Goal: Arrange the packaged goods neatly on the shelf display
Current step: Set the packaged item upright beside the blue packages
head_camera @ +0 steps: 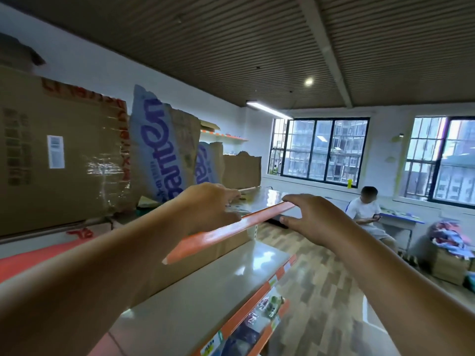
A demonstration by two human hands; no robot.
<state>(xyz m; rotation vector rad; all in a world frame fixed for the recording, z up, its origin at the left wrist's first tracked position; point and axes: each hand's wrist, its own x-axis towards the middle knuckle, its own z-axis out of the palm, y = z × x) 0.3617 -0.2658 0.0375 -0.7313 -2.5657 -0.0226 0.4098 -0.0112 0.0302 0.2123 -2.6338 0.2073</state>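
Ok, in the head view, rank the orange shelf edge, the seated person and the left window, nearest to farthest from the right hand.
1. Orange shelf edge: right at the fingertips of the right hand.
2. Seated person: across the room, to the right.
3. Left window: on the far wall, behind that person.

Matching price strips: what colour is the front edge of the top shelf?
Orange. The top shelf's front edge shows best in the head view.
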